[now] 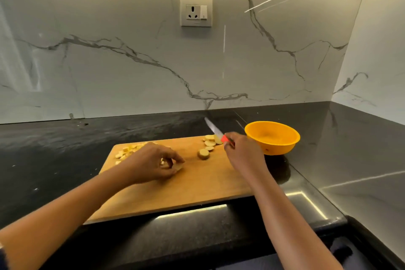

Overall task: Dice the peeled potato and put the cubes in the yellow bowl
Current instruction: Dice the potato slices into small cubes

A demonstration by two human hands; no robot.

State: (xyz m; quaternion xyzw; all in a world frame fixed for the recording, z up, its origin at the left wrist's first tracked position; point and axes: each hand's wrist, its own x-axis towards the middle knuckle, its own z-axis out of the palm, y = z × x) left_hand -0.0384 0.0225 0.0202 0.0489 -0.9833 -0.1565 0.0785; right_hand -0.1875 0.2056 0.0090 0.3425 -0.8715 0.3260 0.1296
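Observation:
A wooden cutting board lies on the black counter. My left hand pinches a potato slice flat on the board's middle. Diced potato cubes are piled at the board's far left corner. Round potato slices lie at the far right corner, and a potato end piece sits apart from them. My right hand grips a red-handled knife, its blade raised and pointing away over the slices. The yellow bowl stands right of the board, and nothing shows inside it.
The black counter runs to a marble wall behind and a corner wall on the right. A wall socket is mounted above. The counter's front edge lies just below the board.

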